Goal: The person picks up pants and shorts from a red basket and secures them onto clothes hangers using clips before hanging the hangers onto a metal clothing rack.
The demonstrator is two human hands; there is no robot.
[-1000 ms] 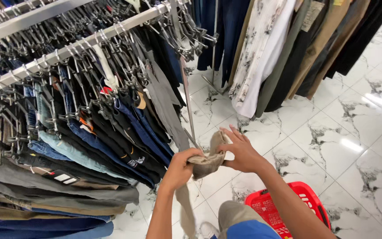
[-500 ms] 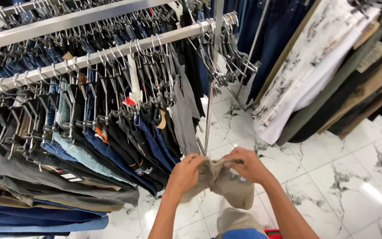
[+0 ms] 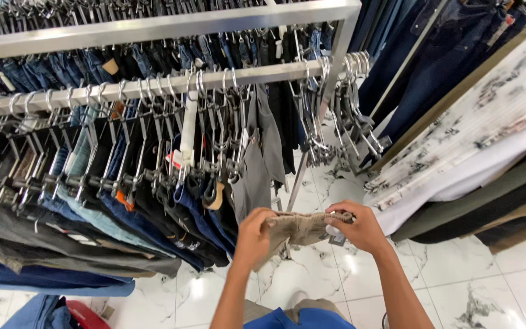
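Note:
I hold a folded pair of khaki trousers (image 3: 299,228) by the waistband between both hands at chest height. My left hand (image 3: 253,236) grips its left end and my right hand (image 3: 357,228) grips its right end, where a small tag shows. Just beyond them a metal rack rail (image 3: 153,86) carries many trousers and jeans (image 3: 123,207) on clip hangers, and a grey pair (image 3: 257,164) hangs nearest my hands. Several bare clip hangers (image 3: 342,122) bunch at the rail's right end.
An upright post (image 3: 296,180) of the rack stands behind the khaki trousers. Patterned white shirts (image 3: 476,134) and dark garments hang at the right. White marble floor tiles (image 3: 476,286) lie below. A red basket edge (image 3: 83,315) shows bottom left.
My view has tilted up and the rack has come closer. My hands have raised the khaki trousers and stretched the waistband out between them. The red basket has shifted out from under my arms.

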